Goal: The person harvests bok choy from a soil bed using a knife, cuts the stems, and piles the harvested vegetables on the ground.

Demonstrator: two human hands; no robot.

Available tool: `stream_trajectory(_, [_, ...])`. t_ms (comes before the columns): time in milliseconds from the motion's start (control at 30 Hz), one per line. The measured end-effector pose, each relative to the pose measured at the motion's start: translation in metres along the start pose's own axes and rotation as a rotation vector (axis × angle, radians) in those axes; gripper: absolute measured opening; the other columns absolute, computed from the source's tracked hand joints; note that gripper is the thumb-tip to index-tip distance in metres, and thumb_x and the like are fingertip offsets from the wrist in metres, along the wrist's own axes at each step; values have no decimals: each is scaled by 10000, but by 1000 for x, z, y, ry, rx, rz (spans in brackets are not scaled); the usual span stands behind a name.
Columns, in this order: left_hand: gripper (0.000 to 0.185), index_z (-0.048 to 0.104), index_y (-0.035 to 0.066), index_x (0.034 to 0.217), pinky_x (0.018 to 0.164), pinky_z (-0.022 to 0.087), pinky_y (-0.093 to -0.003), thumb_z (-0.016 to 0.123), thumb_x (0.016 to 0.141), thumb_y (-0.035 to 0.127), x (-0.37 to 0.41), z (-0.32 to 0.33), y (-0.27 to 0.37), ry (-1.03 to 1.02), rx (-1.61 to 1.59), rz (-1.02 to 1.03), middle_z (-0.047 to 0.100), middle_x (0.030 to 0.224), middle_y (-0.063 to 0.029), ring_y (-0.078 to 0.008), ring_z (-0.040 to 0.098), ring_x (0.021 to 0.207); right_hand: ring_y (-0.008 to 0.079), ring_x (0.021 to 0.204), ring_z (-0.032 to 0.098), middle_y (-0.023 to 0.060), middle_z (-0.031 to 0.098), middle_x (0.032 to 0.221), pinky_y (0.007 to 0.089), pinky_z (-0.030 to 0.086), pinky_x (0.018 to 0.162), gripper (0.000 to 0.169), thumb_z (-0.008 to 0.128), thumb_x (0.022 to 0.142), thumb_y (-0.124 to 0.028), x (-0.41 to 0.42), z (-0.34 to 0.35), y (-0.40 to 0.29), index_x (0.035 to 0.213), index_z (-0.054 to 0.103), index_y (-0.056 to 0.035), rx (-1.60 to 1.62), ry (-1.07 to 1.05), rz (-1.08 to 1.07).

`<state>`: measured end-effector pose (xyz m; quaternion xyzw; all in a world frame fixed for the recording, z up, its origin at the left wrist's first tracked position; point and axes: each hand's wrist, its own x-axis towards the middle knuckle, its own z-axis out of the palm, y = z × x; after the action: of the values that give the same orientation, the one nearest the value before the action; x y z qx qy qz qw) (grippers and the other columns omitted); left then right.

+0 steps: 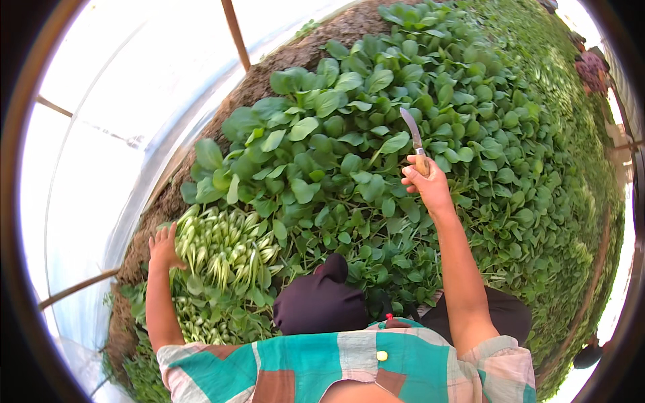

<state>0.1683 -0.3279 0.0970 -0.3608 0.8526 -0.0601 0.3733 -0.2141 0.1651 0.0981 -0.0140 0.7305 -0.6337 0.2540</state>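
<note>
In my right hand (425, 182) is a knife with a curved blade (412, 126) and a wooden handle, held above the leafy plants with the blade pointing away from me. My left hand (165, 247) has its fingers spread and holds nothing; it is at the left edge of a pile of cut leafy greens (224, 247), whose pale stem ends show. Whether it touches the pile I cannot tell. Broad-leaved green plants (327, 146) grow densely in front of me. A smaller group of pale stems (199, 322) lies nearer my body, by my left forearm.
A bare soil edge (242, 95) runs along the left, beside translucent plastic sheeting (116, 126) with wooden poles. My covered knee (322, 302) is close below the plants. Another person (590, 70) is far off at the upper right. A dark object (587, 355) lies at the lower right.
</note>
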Motion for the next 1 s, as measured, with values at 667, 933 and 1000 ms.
stream_trajectory(667, [479,530,148,1187,729,500,-386,577,727,24,28,-217,528,557,-62,1172,532,1196,-95,-289,629,859,422,849,591,210,594,982,505,476,724,287,549,862,-243,110,11,96,1052,478,-38,-978,190,-106])
stream_trajectory(933, [494,490,155,1234,688,518,-411,582,755,74,106,-169,452,798,-409,904,544,1157,-95,-315,613,831,433,875,575,257,619,937,513,453,711,302,524,870,-159,128,-3,131,1143,471,-40,-567,255,-140])
stream_trajectory(1000, [329,576,104,1104,734,501,-424,595,775,98,110,-157,445,795,-519,929,567,1100,-98,-331,592,893,453,909,564,273,615,936,500,456,739,332,525,867,-139,119,1,144,1175,469,-29,-456,269,-136])
